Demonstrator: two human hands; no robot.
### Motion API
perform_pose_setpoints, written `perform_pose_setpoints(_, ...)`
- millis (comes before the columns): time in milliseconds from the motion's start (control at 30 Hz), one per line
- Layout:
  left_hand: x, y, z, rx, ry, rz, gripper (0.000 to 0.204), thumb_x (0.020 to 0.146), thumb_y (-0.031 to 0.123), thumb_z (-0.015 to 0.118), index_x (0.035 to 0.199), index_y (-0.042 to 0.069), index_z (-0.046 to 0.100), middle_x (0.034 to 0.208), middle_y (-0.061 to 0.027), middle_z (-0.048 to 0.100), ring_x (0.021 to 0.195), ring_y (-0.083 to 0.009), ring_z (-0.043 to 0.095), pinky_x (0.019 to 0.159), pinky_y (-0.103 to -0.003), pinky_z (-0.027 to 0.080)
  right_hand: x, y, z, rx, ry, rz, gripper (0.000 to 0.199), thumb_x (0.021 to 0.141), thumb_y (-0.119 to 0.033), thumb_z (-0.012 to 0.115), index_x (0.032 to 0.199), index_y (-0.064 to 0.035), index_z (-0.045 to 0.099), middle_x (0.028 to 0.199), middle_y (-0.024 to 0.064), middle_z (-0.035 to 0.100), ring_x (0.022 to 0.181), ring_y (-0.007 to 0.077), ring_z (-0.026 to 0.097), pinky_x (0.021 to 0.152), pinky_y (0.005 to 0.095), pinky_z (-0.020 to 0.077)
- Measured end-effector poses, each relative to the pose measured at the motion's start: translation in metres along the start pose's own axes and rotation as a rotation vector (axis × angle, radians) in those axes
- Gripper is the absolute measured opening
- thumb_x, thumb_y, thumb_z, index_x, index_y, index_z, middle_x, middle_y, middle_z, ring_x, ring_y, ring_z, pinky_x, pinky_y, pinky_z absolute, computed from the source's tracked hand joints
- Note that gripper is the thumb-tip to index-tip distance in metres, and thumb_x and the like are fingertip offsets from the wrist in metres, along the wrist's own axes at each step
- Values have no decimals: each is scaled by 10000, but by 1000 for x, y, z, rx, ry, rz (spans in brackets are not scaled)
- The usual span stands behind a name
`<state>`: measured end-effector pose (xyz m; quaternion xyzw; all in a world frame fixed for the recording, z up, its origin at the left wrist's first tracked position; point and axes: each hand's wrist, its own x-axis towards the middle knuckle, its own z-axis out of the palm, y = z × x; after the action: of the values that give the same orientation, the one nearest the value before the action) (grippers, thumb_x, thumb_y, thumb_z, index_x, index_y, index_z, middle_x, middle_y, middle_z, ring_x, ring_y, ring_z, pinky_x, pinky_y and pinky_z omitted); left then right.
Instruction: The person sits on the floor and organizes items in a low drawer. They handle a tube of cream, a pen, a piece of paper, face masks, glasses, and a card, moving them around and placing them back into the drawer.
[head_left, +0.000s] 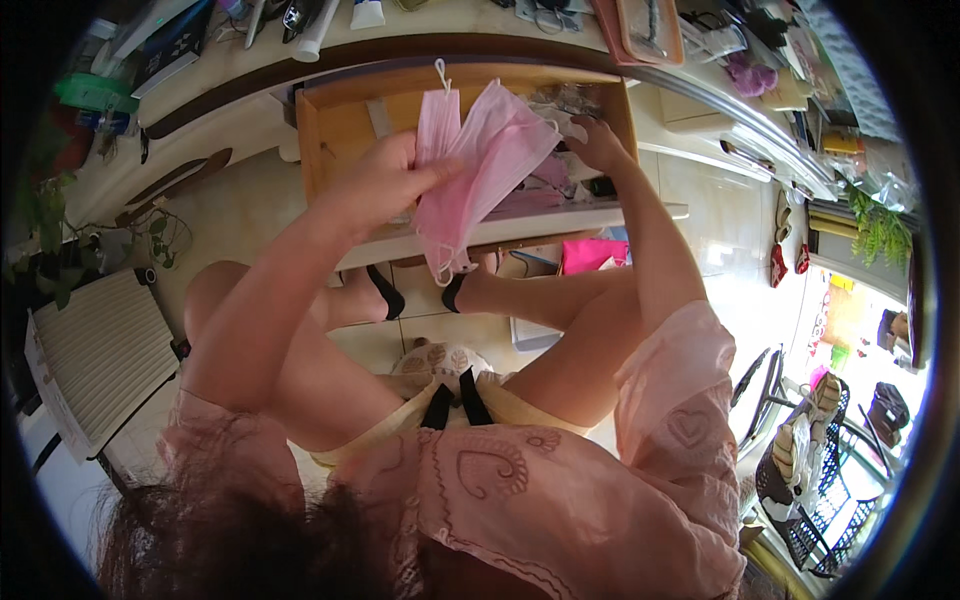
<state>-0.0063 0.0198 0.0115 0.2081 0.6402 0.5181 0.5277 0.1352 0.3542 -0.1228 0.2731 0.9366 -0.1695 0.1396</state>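
Pink pleated face masks with white ear loops hang in a small bunch above an open wooden drawer. My left hand is closed on them, thumb in front and fingers mostly hidden behind. Over the drawer's right side, my right hand has its fingers bent together at something whitish, too small to make out. Below the masks, the drawer holds more pink pieces and clear plastic wrapping; the bunch hides part of these contents.
The drawer's pale front edge lies just above my knees. Tubes and a pink tray crowd the countertop behind. Below the drawer is a bright pink item. A ribbed off-white box stands at left.
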Motion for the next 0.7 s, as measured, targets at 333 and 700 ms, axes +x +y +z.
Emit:
perform_pose_setpoints(333, 12, -13, -15, 49, 121, -56, 302, 848, 231, 581, 1067, 25, 563, 930, -47, 613, 811, -107, 559, 713, -257, 448, -13, -46, 25, 68, -233, -224, 655, 739, -399, 635, 1284, -125, 395, 1235, 244, 434, 1193, 414, 335, 993, 439, 308)
perform_pose_setpoints(700, 13, -14, -10, -6, 104, -10, 271, 851, 201, 573, 1056, 23, 570, 939, -39, 616, 828, -107, 561, 737, -269, 449, -14, -53, -24, 352, -171, -79, 320, 819, -196, 541, 1115, -74, 557, 980, 151, 616, 861, 315, 594, 779, 379, 472)
